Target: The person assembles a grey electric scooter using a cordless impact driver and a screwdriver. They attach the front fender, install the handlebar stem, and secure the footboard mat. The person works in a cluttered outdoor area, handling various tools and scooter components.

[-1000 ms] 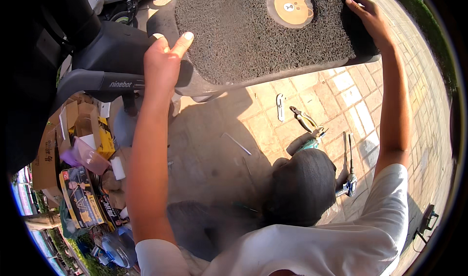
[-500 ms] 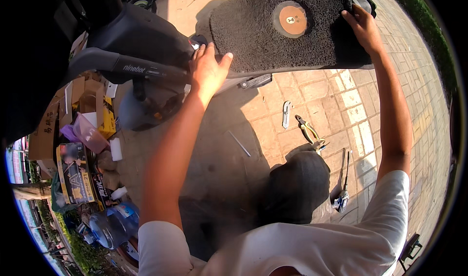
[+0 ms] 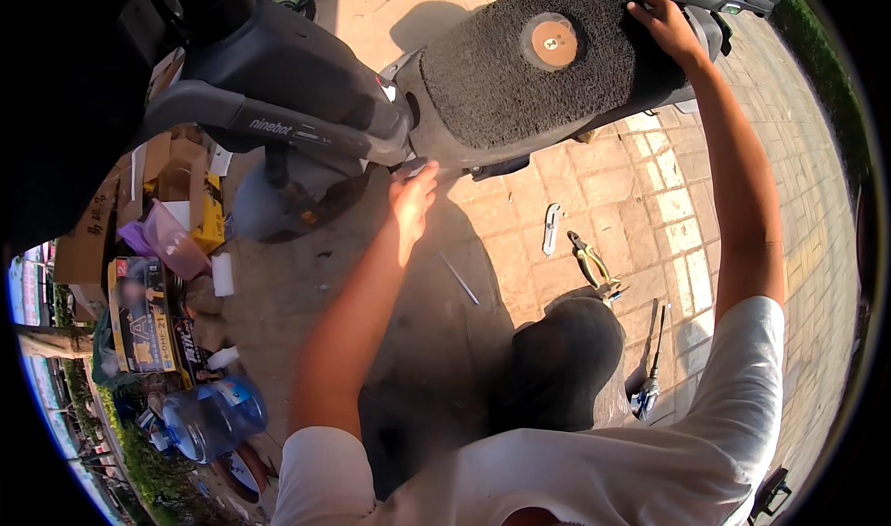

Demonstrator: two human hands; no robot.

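Observation:
A dark scooter (image 3: 306, 57) stands across the far side, with a black looped floor mat (image 3: 501, 85) on its footboard (image 3: 445, 141). The mat carries a round brown patch (image 3: 554, 41) with a cartoon animal. My left hand (image 3: 411, 201) is at the footboard's near edge, just below the grey side bar (image 3: 316, 129). Its fingers are bent against that edge, and the tips are partly hidden. At the mat's far right corner, beside the seat end, my right hand (image 3: 670, 29) pinches the mat's edge, thumb on top.
On the paving lie a utility knife (image 3: 550, 229), pliers (image 3: 591, 261), a screwdriver (image 3: 652, 377) and a thin white stick (image 3: 459, 280). Cartons (image 3: 139, 317), a pink plastic container (image 3: 174, 240) and a large blue water bottle (image 3: 213, 419) crowd the left. My knee (image 3: 571, 354) is near the pliers.
My left hand has dropped from the mat's left end to the footboard's near edge. My right hand has shifted slightly left and up along the mat, baring the footboard's left end.

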